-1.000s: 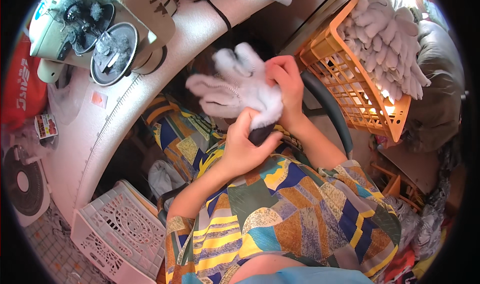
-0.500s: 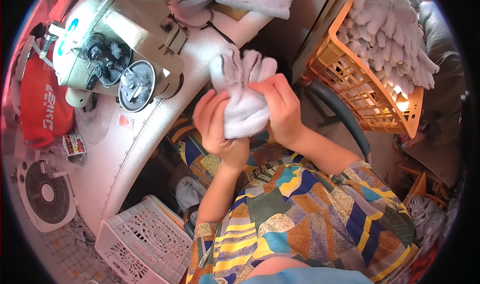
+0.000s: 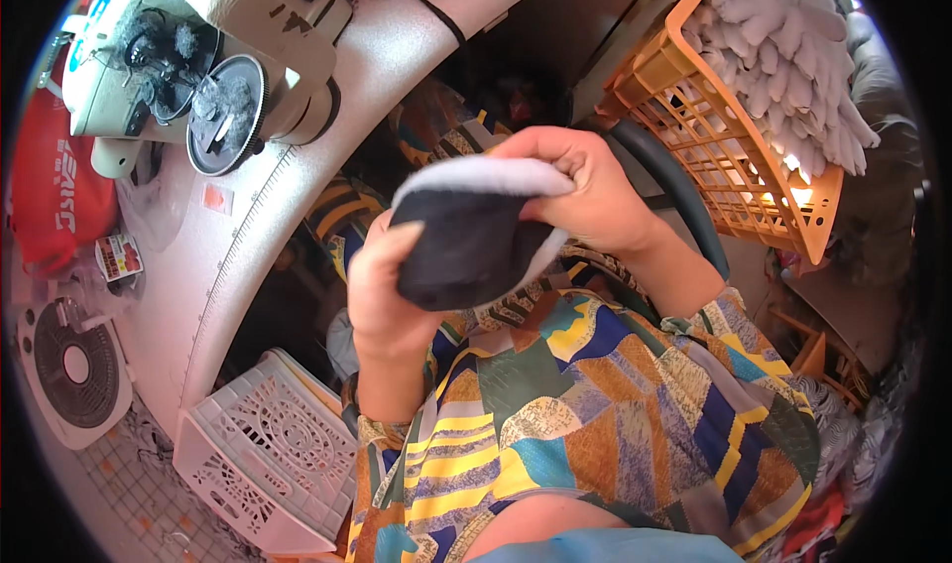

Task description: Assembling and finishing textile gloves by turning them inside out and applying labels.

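Observation:
Between my hands, above my lap, is a fleece-lined glove (image 3: pixel 461 250) with a fuzzy white edge and a smooth black face turned up. My left hand (image 3: pixel 382 275) is closed on its left side, the thumb lying on the black cloth. On the opposite edge, my right hand (image 3: pixel 585 186) pinches the white fleece between thumb and fingers. The glove's finger parts are hidden. My hands hold it apart from the table.
A sewing machine (image 3: pixel 268 27) with a round lint-covered disc (image 3: pixel 226 117) stands on the white table (image 3: pixel 188 295) at left. An orange basket (image 3: pixel 734 146) heaped with white gloves (image 3: pixel 783 57) is at right. Lower left are a white plastic basket (image 3: pixel 283 444) and a small fan (image 3: pixel 77 370).
The glove showed white fleece with finger-like lobes; now its black face shows. My left hand has moved lower and left, and the right hand has shifted its grip to the upper right edge.

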{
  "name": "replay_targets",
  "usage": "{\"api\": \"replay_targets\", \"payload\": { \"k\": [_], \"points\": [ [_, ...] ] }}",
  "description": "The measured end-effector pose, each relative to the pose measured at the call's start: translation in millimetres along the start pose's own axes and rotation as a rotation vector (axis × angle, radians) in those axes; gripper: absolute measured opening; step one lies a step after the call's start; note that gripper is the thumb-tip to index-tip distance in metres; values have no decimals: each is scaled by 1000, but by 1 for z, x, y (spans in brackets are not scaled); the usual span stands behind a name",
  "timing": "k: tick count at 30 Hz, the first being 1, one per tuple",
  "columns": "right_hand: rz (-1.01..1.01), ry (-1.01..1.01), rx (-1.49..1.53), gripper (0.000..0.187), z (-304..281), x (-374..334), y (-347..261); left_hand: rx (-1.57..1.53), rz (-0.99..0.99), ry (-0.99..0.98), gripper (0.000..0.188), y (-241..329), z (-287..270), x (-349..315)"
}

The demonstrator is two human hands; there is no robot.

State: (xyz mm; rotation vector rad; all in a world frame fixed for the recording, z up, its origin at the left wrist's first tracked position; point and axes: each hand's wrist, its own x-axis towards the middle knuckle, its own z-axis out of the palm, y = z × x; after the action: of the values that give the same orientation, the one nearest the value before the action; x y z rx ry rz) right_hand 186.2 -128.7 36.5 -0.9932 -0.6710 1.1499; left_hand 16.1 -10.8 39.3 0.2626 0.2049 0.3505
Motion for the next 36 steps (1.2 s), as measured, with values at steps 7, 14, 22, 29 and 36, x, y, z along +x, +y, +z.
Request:
{"api": "replay_targets", "payload": {
  "k": [7, 14, 22, 29, 36],
  "points": [
    [173, -99, 562, 65, 18, -1, 3, -192, -139, 8, 38, 5, -12, 9],
    [-53, -369, 621, 56, 6, 8, 15, 770, 379, -83, 62, 16, -12, -5],
    [-967, 245, -823, 36, 20, 32, 17, 2261, 1700, 365, 24, -11, -7, 11],
    [-1199, 139, -1085, 18, 12, 50, 20, 2235, 1300, 116, 23, -6, 2, 36],
    [-1160, 609, -854, 52, 15, 65, 22, 2172, 1390, 21, 24, -38, 5, 25]
  ]
}}
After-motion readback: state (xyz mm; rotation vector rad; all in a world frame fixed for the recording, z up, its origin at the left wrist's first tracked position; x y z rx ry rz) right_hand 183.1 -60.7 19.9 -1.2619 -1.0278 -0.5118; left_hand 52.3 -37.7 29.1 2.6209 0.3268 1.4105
